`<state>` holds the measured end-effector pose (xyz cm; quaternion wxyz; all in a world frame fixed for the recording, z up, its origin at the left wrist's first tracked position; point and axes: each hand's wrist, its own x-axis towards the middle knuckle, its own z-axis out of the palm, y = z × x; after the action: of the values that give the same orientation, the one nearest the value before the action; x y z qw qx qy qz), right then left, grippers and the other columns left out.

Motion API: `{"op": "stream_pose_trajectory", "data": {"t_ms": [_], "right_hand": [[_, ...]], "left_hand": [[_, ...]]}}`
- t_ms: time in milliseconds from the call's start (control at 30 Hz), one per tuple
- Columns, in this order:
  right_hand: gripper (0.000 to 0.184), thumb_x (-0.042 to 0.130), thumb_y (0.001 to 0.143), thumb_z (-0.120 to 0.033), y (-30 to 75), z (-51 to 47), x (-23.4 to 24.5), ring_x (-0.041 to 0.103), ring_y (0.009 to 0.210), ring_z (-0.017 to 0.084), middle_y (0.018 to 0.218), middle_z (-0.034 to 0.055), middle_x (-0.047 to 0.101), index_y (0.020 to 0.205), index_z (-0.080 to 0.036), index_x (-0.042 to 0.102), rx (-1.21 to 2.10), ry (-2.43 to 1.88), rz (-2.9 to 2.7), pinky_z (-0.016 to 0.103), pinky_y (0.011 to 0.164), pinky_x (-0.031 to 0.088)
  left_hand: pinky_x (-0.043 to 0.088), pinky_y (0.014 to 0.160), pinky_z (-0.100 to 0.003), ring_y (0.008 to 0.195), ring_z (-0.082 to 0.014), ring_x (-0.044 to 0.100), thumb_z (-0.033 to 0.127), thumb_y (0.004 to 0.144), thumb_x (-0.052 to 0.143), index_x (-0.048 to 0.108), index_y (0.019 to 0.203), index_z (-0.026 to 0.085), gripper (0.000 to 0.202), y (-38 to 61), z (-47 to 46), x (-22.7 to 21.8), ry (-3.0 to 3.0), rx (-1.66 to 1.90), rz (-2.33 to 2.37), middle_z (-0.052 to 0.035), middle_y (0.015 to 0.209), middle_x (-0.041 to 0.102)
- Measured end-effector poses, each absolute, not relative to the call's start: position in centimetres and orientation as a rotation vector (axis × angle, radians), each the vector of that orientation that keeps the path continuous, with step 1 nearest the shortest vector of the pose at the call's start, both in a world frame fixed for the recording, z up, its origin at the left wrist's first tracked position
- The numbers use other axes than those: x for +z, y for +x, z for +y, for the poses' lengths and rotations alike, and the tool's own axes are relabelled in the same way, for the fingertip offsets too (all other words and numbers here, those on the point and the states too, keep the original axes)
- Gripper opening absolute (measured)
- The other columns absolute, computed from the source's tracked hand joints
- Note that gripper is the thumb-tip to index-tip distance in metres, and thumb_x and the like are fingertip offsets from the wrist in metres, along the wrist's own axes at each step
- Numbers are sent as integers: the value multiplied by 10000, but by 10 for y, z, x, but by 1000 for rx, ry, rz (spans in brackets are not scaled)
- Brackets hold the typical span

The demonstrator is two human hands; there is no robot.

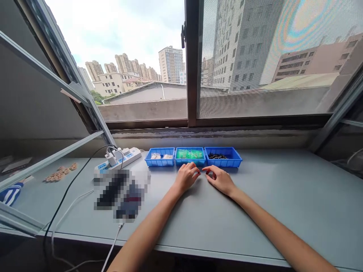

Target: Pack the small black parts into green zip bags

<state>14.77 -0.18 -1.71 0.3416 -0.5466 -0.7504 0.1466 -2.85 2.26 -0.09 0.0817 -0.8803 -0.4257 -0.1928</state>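
My left hand (pixel 187 176) is low over the grey tabletop, just in front of the middle blue bin (pixel 189 162). Its fingers are loosely bent, with a gap between thumb and forefinger. Facing it, my right hand (pixel 220 181) is in front of the right blue bin (pixel 227 163), fingers bent and thumb apart from the forefinger. Fingertips of both hands are close but do not touch. Small spots of red show at the tips; I cannot tell what they are. Green packets (pixel 189 154) lie in the middle bin, small dark pieces (pixel 217 156) in the right one.
A third blue bin (pixel 159 163) with pale packets stands at the left of the row. Further left are a white power strip (pixel 133 154) with cables, blurred dark objects (pixel 129 204) and scattered wooden pieces (pixel 58 175). A metal frame (pixel 85 139) rises at left; a window is behind.
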Motion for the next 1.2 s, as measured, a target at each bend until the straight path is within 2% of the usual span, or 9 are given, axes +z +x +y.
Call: {"op": "stream_pose_trajectory", "data": {"t_ms": [167, 433, 633, 833, 1200], "right_hand": [[255, 442, 792, -250, 144, -5, -12, 556, 597, 132, 867, -5, 660, 952, -258, 641, 312, -1455, -2038, 248, 545, 408], [251, 509, 784, -272, 149, -7, -10, 601, 625, 141, 883, -26, 704, 994, -289, 644, 330, -1536, -1921, 256, 593, 441], [274, 516, 790, -288, 153, -6, -12, 633, 680, 165, 903, -38, 720, 1029, -316, 647, 289, -1625, -1825, 283, 633, 456], [296, 535, 774, -309, 155, -3, -17, 623, 639, 160, 868, -39, 726, 1046, -323, 651, 245, -1633, -1769, 277, 608, 459], [249, 595, 710, -305, 154, -7, -10, 589, 605, 153, 792, -49, 719, 948, -306, 668, 239, -1689, -1701, 272, 603, 441]], "left_hand": [[404, 730, -260, 832, -144, 551, 257, 862, 536, 657, 882, 215, 130, -22, 21, -2, -2667, -581, -1225, -25, 906, 592], [401, 717, -272, 820, -146, 561, 241, 904, 459, 673, 927, 220, 216, -19, 16, 2, -2634, -594, -1334, -36, 935, 606], [396, 729, -277, 838, -154, 547, 306, 872, 521, 677, 886, 218, 180, -18, 13, 3, -2624, -632, -1388, -40, 956, 596], [382, 730, -275, 866, -161, 528, 383, 805, 600, 667, 823, 208, 188, -18, 12, 1, -2603, -666, -1405, -35, 962, 578], [384, 731, -280, 855, -159, 532, 294, 880, 511, 679, 867, 214, 186, -15, 13, 0, -2628, -573, -1444, -40, 958, 590]]}}
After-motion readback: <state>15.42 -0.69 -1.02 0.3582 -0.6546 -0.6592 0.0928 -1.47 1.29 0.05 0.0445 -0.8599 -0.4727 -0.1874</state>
